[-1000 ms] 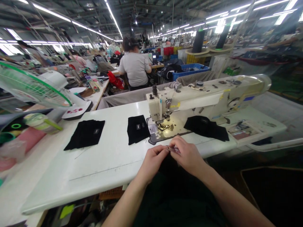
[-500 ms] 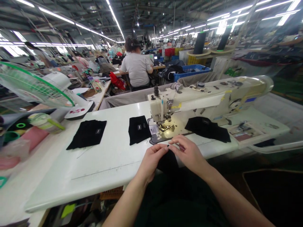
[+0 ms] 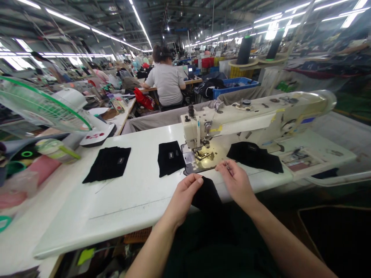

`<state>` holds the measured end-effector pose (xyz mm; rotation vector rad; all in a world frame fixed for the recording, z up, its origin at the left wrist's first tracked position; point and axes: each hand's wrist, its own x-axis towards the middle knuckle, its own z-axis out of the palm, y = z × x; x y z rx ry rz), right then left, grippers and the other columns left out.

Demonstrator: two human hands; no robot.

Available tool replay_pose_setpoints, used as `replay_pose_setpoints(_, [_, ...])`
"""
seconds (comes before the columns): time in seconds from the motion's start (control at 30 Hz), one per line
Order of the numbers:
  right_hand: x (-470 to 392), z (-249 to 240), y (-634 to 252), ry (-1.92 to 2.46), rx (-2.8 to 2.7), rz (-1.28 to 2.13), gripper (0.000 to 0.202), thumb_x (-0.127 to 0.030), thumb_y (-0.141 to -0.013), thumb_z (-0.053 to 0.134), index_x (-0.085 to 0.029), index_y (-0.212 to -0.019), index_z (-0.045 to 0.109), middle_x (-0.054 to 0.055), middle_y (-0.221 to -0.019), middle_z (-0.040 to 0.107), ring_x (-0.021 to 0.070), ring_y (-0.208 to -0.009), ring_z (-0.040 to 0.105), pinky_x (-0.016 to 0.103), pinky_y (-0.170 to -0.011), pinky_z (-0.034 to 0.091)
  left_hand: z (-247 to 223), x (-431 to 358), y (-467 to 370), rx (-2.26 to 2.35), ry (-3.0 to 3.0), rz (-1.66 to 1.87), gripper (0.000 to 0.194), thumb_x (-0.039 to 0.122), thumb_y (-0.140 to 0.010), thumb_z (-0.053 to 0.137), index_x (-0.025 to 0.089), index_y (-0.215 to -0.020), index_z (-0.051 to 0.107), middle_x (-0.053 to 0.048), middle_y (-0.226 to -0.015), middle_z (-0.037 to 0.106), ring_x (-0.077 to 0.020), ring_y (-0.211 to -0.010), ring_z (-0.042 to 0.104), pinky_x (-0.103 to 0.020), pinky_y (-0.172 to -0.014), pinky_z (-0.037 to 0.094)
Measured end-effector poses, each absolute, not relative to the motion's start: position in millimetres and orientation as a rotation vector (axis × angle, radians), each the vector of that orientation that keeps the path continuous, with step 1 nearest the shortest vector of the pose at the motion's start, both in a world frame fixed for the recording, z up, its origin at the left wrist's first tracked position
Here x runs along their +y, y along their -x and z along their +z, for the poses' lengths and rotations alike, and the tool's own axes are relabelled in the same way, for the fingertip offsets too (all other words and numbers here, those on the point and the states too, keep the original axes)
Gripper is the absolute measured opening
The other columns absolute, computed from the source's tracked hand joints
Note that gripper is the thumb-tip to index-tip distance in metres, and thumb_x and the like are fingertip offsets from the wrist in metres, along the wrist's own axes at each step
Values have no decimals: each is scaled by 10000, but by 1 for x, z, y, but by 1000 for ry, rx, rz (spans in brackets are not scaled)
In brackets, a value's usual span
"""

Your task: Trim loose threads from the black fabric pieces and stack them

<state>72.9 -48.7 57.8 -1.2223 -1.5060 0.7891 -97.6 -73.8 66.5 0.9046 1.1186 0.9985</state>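
Beyond the held cloth [image 3: 207, 195] stand a sewing machine [image 3: 255, 110] and fan [image 3: 46, 104].

Labels [image 3: 121, 160] on black pieces [image 3: 104, 166]: apparently too small to read.

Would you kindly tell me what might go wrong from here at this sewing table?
Only the left hand visibly grips the dangling black cloth, pinching it near the top, so it might slip down. The middle black piece lies right up by the metal plate of the sewing machine, so a careless nudge could shift it under the needle area.
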Motion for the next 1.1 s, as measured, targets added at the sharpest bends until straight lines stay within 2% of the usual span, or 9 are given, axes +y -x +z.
replay_pose_setpoints(0.17, [-50, 66, -76, 924, -1608, 1409, 227, -416, -871, 621, -231, -1002, 643, 21, -963, 670, 177, -843, 620, 305, -792, 486, 82, -71, 108, 1036, -852, 995, 231, 379, -792, 708, 159, -807, 639, 17, -684, 589, -93, -604, 496, -191, -574, 368])
replay_pose_setpoints(0.27, [-49, 64, -78, 972, -1603, 1511, 237, -390, -809, 686, -206, -957, 669, 12, -856, 663, 162, -737, 599, 294, -704, 482, 86, -66, 115, 1088, -859, 1074, 207, 349, -780, 733, 159, -786, 652, 20, -664, 615, -92, -589, 527, -183, -567, 392])
replay_pose_setpoints(0.4, [-47, 58, -79, 1141, -1549, 1341, 206, -386, -779, 692, -185, -772, 647, -15, -697, 604, 142, -645, 540, 279, -634, 443, 77, -58, 123, 1059, -668, 1171, 199, 314, -774, 740, 128, -839, 713, -29, -722, 706, -127, -644, 630, -206, -640, 476])
replay_pose_setpoints(0.5, [-48, 54, -76, 1208, -1450, 1297, 236, -416, -770, 688, -187, -762, 632, -29, -656, 568, 132, -606, 509, 266, -590, 414, 65, -58, 121, 788, -425, 1159, 426, 478, -831, 645, 91, -991, 724, -132, -933, 755, -260, -921, 700, -336, -859, 521])
replay_pose_setpoints(0.6, [-49, 51, -72, 1244, -1367, 1320, 259, -441, -758, 691, -188, -777, 641, -30, -646, 566, 133, -590, 506, 264, -570, 403, 55, -65, 111, 636, -315, 1158, 541, 552, -848, 594, 92, -1116, 690, -158, -1068, 741, -334, -1121, 642, -438, -1006, 466])
replay_pose_setpoints(0.77, [-47, 46, -70, 1275, -1375, 1245, 287, -480, -795, 643, -195, -763, 640, -7, -661, 609, 167, -632, 560, 284, -616, 434, 51, -73, 96, 845, -308, 1211, 331, 235, -851, 673, 81, -1144, 676, -134, -1079, 748, -283, -1120, 654, -386, -1062, 444])
replay_pose_setpoints(0.93, [-44, 47, -74, 1342, -1404, 982, 334, -468, -881, 542, -213, -682, 628, 22, -727, 682, 202, -759, 626, 296, -742, 459, 55, -69, 97, 849, -205, 1203, 301, 244, -905, 599, 51, -1120, 683, -149, -1062, 749, -274, -1088, 673, -378, -1042, 477])
replay_pose_setpoints(1.03, [-44, 46, -75, 1318, -1423, 904, 320, -470, -902, 527, -214, -790, 681, 38, -823, 715, 209, -805, 635, 297, -747, 462, 56, -68, 98, 858, -190, 1208, 286, 232, -912, 590, 45, -1105, 687, -153, -1056, 750, -268, -1082, 676, -359, -1033, 486])
replay_pose_setpoints(1.1, [-44, 44, -74, 1306, -1486, 823, 285, -465, -888, 563, -216, -842, 694, 34, -844, 709, 190, -738, 609, 287, -694, 454, 55, -69, 97, 875, -200, 1202, 274, 231, -910, 594, 46, -1087, 693, -152, -1045, 752, -264, -1072, 681, -347, -1021, 495])
